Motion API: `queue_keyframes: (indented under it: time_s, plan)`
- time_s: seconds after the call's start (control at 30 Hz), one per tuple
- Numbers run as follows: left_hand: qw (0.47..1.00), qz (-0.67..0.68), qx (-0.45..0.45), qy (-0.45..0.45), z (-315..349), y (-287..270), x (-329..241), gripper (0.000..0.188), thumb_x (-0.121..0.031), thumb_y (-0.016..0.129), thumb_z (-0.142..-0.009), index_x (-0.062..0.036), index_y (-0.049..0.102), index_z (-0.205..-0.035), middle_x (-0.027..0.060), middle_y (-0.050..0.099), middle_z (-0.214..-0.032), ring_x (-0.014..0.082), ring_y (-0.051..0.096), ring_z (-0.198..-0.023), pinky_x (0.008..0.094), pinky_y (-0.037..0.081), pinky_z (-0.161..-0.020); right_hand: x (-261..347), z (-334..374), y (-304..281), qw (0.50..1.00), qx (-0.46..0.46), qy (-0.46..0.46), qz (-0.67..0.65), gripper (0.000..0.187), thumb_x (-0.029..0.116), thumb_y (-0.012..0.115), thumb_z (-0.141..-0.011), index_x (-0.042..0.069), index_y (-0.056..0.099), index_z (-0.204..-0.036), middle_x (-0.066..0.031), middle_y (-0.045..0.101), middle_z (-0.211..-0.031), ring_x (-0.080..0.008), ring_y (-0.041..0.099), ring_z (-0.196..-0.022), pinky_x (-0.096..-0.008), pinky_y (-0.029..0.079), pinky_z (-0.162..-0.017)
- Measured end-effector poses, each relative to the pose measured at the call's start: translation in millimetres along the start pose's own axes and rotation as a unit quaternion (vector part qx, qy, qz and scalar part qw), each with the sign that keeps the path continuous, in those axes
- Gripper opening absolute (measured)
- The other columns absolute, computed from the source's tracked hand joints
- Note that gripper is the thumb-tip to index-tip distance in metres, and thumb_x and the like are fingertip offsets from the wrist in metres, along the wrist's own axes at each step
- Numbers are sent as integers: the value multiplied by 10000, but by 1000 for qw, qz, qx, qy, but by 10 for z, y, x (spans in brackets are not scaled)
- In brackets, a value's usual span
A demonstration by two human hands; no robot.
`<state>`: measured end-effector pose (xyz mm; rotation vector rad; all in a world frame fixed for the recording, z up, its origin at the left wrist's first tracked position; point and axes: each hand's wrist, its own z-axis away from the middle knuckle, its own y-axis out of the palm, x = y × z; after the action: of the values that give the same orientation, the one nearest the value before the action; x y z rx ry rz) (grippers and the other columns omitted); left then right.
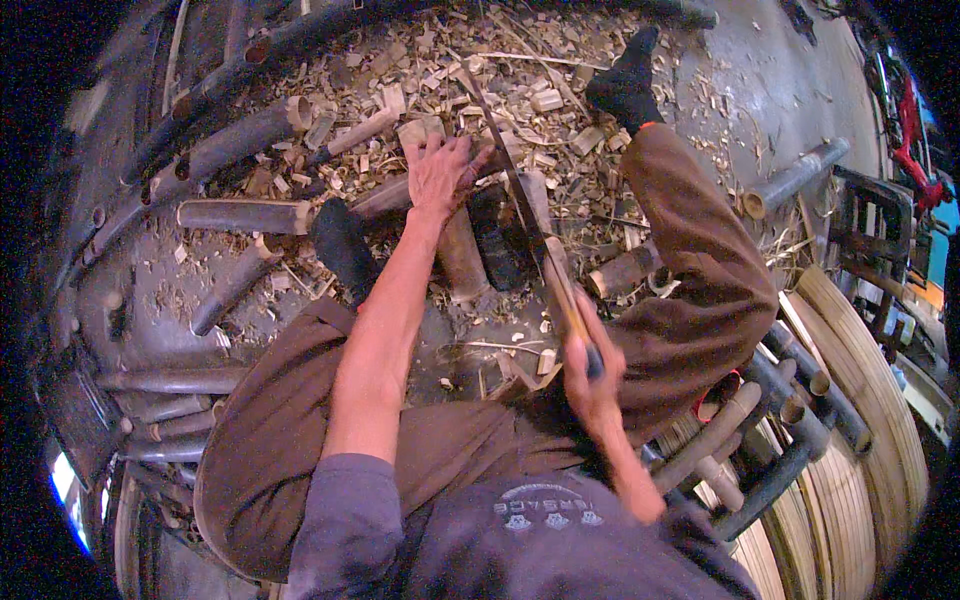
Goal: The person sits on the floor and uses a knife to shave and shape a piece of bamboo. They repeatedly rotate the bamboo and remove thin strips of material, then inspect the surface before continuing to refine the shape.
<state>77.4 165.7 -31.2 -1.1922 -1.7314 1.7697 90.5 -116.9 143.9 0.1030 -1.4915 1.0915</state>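
Note:
My right hand (pixel 592 368) is wrapped round the handle of a long handsaw (pixel 515 185), whose thin dark blade slants up and to the left. My left hand (pixel 440 178) presses down with its fingers curled over a brown bamboo pole (pixel 385 197), close to the left side of the blade. Under that pole, a lighter bamboo piece (pixel 460 262) runs toward me. Beside it lies a dark block-like piece (pixel 497 240). Where the blade meets the bamboo is hard to make out.
Wood chips (pixel 545 100) cover the floor between my feet. Bamboo poles (pixel 245 217) lie at the left, and another pole (pixel 800 178) at the right. Curved stacks of pale bamboo strips (pixel 870 400) stand at the right. My outstretched legs (pixel 690 220) flank the work.

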Motion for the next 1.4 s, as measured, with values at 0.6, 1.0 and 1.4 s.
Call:
queue_keyframes:
  time_s: [0.6, 1.0, 1.4]
  plan:
    - [997, -15, -21, 70, 21, 40, 41, 555, -499, 613, -799, -52, 566, -1124, 99, 624, -1075, 291, 500, -1078, 436, 385, -905, -77, -720, 453, 996, -50, -29, -62, 449, 266, 517, -946, -18, 519, -1293, -40, 609, -891, -68, 477, -724, -230, 438, -648]
    - [996, -11, 87, 4, -10, 106, 43, 528, -335, 767, -605, -97, 574, -1035, 67, 659, -1020, 267, 508, -1134, 442, 239, -1105, 16, 62, 51, 1000, -17, -21, -2, 439, 195, 531, -919, 19, 502, -1320, -166, 647, -1145, -177, 643, -903, -332, 501, -768]
    - [997, 55, 47, -1, 1, 95, 31, 376, -169, 724, -631, -103, 590, -976, 56, 650, -939, 252, 547, -1056, 413, 280, -1104, -120, 25, 91, 991, -23, -112, 70, 416, 123, 518, -905, 6, 511, -1304, -157, 651, -1140, -125, 640, -822, -283, 499, -707]
